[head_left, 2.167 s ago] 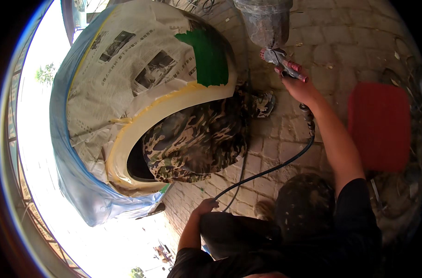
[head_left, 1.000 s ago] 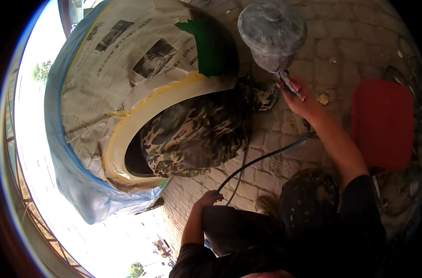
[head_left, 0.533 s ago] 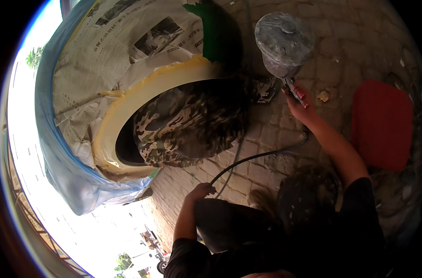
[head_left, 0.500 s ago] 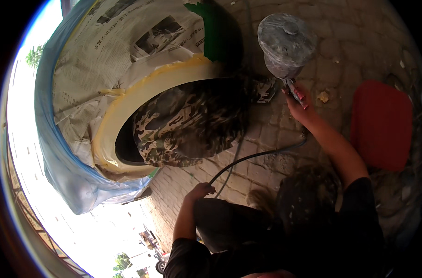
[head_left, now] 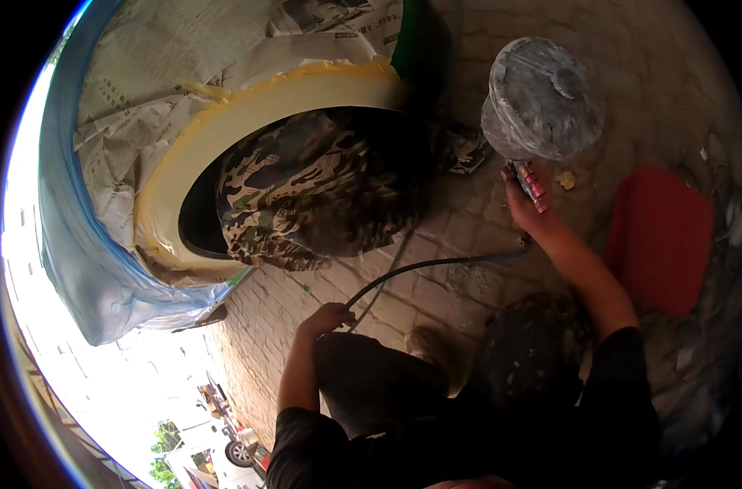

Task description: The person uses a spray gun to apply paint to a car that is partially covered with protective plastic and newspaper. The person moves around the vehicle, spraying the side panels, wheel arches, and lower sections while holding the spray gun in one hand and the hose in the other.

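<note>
My right hand (head_left: 531, 210) is closed around the handle of a spray gun (head_left: 542, 102) with a paint-smeared grey lidded cup and red knobs. The gun is to the right of a cream-coloured wheel arch (head_left: 161, 183), apart from it. My left hand (head_left: 329, 319) grips a black air hose (head_left: 424, 265), which curves across to below my right hand. A camouflage cloth (head_left: 314, 191) covers the wheel inside the arch. Newspaper (head_left: 175, 61) edged with yellow masking tape (head_left: 265, 79) masks the bodywork around the arch, and blue plastic film (head_left: 86, 281) drapes farther left.
A red flat panel (head_left: 660, 240) is on the right over the brick paving (head_left: 273, 326). Green bodywork (head_left: 422, 45) shows beyond the newspaper. My bent knees (head_left: 371, 375) are close below the hose. Another vehicle (head_left: 224, 456) stands in bright light at lower left.
The spray gun has shifted right and down in view, its cup tilting to the right. The arch and my left hand appear farther left as the view shifts; both grips stay the same.
</note>
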A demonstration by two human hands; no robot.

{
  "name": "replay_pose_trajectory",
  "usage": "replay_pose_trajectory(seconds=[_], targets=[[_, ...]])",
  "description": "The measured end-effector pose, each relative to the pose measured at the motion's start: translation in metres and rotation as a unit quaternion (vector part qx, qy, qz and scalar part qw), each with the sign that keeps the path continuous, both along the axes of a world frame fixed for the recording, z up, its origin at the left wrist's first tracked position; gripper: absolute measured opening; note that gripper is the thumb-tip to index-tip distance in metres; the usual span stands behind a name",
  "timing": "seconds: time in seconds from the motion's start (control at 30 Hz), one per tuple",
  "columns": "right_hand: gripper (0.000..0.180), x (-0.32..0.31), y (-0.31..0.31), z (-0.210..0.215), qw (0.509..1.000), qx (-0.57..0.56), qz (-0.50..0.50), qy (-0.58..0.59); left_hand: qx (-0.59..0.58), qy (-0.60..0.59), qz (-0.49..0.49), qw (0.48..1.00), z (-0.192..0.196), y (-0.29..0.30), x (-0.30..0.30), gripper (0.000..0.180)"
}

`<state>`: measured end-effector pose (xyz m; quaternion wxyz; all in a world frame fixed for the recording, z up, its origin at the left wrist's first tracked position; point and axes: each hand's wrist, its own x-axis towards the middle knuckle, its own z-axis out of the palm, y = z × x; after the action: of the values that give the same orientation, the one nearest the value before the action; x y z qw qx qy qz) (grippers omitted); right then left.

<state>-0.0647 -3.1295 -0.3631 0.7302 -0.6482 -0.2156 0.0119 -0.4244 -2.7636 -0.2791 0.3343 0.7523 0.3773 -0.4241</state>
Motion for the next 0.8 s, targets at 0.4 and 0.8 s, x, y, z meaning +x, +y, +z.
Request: replay_pose_trajectory(seconds=[0.4,0.8], targets=[[0.007,-0.006,0.001,0.037,0.986,-0.141,0.086,0.007,0.017,-0.069,-0.043,0.997,0.042,-0.039,-0.040,0.035],[0.012,-0.035,0.026,0.115,0.955,-0.229,0.183,0.033,0.054,-0.133,-0.115,0.983,0.033,-0.052,-0.042,0.030]])
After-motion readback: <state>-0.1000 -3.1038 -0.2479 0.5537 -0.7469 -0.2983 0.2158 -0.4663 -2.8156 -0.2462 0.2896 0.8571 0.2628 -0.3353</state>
